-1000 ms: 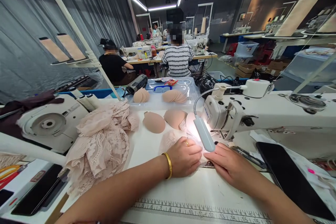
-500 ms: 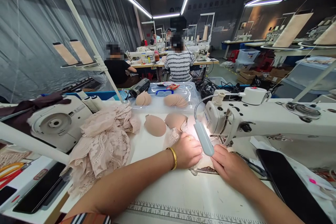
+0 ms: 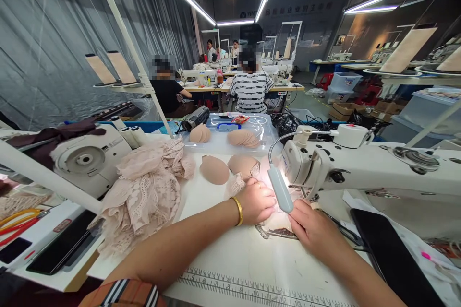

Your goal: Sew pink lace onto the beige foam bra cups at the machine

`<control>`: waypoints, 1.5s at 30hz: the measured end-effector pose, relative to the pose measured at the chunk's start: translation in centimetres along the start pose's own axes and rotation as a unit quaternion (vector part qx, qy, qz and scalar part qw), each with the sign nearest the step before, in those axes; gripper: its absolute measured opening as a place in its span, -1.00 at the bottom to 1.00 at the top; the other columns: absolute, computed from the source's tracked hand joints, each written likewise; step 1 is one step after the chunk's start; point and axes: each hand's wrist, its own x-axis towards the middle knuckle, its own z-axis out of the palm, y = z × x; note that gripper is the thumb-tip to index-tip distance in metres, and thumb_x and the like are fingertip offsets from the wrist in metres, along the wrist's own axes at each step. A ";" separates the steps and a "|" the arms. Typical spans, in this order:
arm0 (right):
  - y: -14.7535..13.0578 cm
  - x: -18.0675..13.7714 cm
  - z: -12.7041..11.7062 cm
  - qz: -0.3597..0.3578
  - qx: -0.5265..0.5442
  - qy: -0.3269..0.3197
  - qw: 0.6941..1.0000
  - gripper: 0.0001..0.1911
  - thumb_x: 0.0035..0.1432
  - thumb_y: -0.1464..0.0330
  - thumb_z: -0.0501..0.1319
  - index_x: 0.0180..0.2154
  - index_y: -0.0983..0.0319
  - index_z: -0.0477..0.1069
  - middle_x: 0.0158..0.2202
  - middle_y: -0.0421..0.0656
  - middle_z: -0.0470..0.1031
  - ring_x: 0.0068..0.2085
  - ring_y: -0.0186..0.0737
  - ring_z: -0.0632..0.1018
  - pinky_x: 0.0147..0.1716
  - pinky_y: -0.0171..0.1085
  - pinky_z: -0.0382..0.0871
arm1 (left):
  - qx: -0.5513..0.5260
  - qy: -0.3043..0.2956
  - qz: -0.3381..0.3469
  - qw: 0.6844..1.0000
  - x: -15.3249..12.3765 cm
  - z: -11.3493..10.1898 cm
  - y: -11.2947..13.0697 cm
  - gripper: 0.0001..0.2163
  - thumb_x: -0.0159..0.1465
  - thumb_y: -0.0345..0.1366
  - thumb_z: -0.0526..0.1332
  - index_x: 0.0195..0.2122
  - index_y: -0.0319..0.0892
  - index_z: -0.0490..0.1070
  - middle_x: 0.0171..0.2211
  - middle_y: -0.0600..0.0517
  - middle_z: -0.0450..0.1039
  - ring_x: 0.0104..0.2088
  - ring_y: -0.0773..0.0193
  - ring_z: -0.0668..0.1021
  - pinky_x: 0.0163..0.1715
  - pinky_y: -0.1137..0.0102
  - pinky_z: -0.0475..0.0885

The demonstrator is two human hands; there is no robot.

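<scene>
My left hand (image 3: pixel 256 200), with a gold bangle and a ring, lies with curled fingers pressed on a pale lace piece (image 3: pixel 238 184) under the lamp of the white sewing machine (image 3: pixel 345 165). My right hand (image 3: pixel 314 229) rests beside it, fingers flat on the fabric near the needle plate. The small lamp (image 3: pixel 280 193) hides both sets of fingertips in glare. Two beige bra cups (image 3: pixel 214 170) lie just beyond the left hand.
A heap of pink lace (image 3: pixel 144 192) lies to the left, beside another machine (image 3: pixel 86 160). A clear tray (image 3: pixel 230 141) holds several more cups. A black phone (image 3: pixel 391 254) is at the right, another phone (image 3: pixel 61 247) and orange scissors (image 3: pixel 18 218) at the left. Other people sew at tables behind.
Both hands have moved slightly away from me with the fabric toward the needle. The view has tilted and shifted a little.
</scene>
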 end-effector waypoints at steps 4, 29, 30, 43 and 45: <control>-0.1 0.0 0.0 -0.003 0.000 0.012 1.000 -0.75 0.40 0.41 -0.06 -0.35 0.12 0.24 -0.38 -0.21 0.31 -0.40 -0.16 0.46 -0.49 -0.19 0.19 | 0.022 -0.017 -0.026 0.999 0.3 -0.6 0.3 -0.73 0.41 -0.17 0.13 -0.33 -0.17 0.53 -0.24 -0.07 0.52 -0.17 0.08 0.44 -0.06 0.13 0.18; -16.1 -3.0 0.5 0.271 0.618 0.135 0.725 -0.26 0.17 0.00 0.37 0.30 0.00 0.23 -0.34 -0.28 0.49 -0.32 -0.23 0.53 -0.16 -0.22 0.45 | -0.793 0.285 -0.429 0.327 -11.2 -4.3 13.3 -0.44 0.04 -0.10 0.55 -0.03 -0.24 0.42 -0.07 -0.17 0.57 -0.11 0.12 0.63 -0.06 0.31 0.50; -16.6 -4.0 0.9 0.277 0.602 0.141 0.736 -0.26 0.16 -0.02 0.36 0.30 0.00 0.25 -0.27 -0.23 0.53 -0.29 -0.20 0.55 -0.17 -0.22 0.47 | -0.775 0.323 -0.437 0.322 -10.9 -4.6 12.6 -0.50 0.04 -0.22 0.55 -0.06 -0.24 0.44 -0.08 -0.16 0.58 -0.13 0.14 0.63 -0.10 0.35 0.51; -16.1 -7.8 2.7 0.319 0.539 0.201 0.753 -0.18 0.16 -0.06 0.35 0.31 0.15 0.23 -0.36 -0.23 0.51 -0.36 -0.17 0.55 -0.26 -0.23 0.49 | -0.842 0.329 -0.393 0.169 -9.8 -5.8 11.6 -0.77 0.18 -0.42 0.42 -0.13 -0.28 0.55 -0.21 -0.06 0.63 -0.26 0.21 0.64 -0.26 0.38 0.55; -15.9 -7.6 2.5 0.314 0.560 0.189 0.743 -0.16 0.17 -0.07 0.34 0.34 0.12 0.18 -0.34 -0.22 0.52 -0.31 -0.16 0.55 -0.22 -0.23 0.48 | -0.841 0.329 -0.387 0.185 -9.9 -5.4 11.7 -0.72 0.12 -0.44 0.47 -0.13 -0.28 0.57 -0.23 -0.06 0.63 -0.27 0.20 0.63 -0.26 0.37 0.55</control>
